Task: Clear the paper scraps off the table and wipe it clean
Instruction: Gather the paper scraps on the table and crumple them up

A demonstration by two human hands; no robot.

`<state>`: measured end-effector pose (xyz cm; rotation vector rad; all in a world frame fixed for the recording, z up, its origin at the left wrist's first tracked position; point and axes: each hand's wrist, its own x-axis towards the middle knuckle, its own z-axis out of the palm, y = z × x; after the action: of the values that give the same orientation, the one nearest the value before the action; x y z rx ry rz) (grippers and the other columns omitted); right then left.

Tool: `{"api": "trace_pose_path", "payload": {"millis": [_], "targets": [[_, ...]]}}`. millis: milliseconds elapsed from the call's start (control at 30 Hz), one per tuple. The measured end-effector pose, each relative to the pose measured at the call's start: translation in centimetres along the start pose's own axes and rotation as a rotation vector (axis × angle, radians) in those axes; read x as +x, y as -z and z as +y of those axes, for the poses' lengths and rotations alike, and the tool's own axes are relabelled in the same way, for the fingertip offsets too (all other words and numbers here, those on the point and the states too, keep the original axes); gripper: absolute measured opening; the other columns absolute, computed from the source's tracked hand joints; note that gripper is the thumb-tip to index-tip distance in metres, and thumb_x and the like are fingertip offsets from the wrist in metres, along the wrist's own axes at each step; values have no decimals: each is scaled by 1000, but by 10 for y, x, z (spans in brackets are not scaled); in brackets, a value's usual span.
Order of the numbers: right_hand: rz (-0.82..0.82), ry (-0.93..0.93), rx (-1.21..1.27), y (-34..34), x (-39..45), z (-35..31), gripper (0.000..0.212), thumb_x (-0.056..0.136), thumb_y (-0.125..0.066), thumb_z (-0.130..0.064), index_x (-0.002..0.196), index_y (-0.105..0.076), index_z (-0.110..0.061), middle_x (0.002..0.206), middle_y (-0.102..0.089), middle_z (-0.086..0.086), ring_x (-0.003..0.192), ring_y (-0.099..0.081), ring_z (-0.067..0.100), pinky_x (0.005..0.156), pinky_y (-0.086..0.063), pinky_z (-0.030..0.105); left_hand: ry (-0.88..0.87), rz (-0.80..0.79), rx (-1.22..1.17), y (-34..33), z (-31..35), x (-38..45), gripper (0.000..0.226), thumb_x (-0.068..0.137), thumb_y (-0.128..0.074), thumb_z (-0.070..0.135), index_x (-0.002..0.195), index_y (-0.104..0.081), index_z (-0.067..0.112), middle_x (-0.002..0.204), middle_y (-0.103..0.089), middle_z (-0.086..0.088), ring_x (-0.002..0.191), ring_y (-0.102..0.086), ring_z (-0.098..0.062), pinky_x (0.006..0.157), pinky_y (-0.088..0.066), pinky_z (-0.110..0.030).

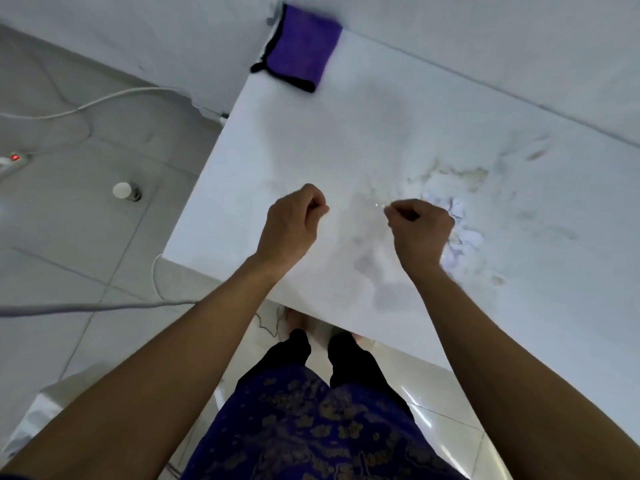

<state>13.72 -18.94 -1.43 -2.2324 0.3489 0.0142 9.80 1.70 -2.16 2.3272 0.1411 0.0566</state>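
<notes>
A small heap of white paper scraps (462, 233) lies on the white table (284, 140), just right of my right hand (420, 230) and partly hidden by it. My left hand (292, 220) is level with it, a little to the left. Both hands are pinched shut above the table's near part. A thin clear plastic bag (367, 251) appears to hang stretched between them; it is faint, with small glints near the right fingertips. A folded purple cloth (301, 51) with black edging sits on the far left corner of the table, out of reach of both hands.
Yellowish stains and smudges (465, 174) mark the table beyond the scraps. On the tiled floor to the left are white cables (114, 95), a power strip with a red light (14, 157) and a small round cap (125, 191). A wall runs along the table's far side.
</notes>
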Motion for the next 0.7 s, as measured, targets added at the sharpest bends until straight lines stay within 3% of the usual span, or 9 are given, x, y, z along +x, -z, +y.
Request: {"api": "trace_pose_path", "payload": {"millis": [200, 367, 500, 567, 633, 700], "targets": [[106, -80, -192, 73, 7, 60, 14, 75, -62, -2, 72, -75, -8, 70, -72, 14, 70, -68, 33, 71, -56, 37, -181, -135, -76, -69, 72, 13, 7, 91, -70, 16, 88, -70, 9, 79, -74, 1, 71, -67, -16, 71, -54, -32], [87, -83, -188, 86, 11, 74, 11, 81, -70, -8, 85, -77, -14, 85, -73, 4, 74, -66, 20, 74, -50, 27, -194, -224, -80, -113, 112, 21, 7, 92, -67, 5, 94, -74, 4, 86, -76, -8, 79, -72, -23, 77, -58, -32], [119, -158, -109, 96, 19, 76, 12, 71, -71, -5, 75, -75, -16, 70, -71, -2, 66, -64, 13, 60, -46, 15, -109, -198, -9, -131, 125, 28, 15, 87, -78, 18, 89, -68, 7, 78, -71, -4, 71, -65, -19, 71, -54, -28], [99, -189, -64, 99, 23, 77, 11, 72, -76, -7, 79, -79, -15, 76, -75, -1, 70, -68, 12, 60, -44, 6, -96, -225, 20, -135, 127, 32, 10, 87, -77, 13, 85, -69, 6, 77, -72, -6, 73, -68, -22, 70, -53, -27], [69, -201, -25, 99, 26, 80, 14, 77, -76, -7, 88, -81, -14, 86, -78, 1, 80, -72, 13, 70, -51, 11, -80, -248, 27, -138, 126, 34, 3, 89, -69, 4, 86, -70, 5, 80, -74, -8, 77, -70, -22, 68, -51, -22], [23, -173, -27, 97, 28, 83, 19, 82, -69, -2, 95, -80, -10, 94, -77, 6, 89, -73, 20, 81, -58, 27, -70, -258, 41, -140, 126, 34, 12, 91, -61, -1, 91, -72, 4, 86, -75, -10, 81, -70, -24, 73, -54, -27]]}}
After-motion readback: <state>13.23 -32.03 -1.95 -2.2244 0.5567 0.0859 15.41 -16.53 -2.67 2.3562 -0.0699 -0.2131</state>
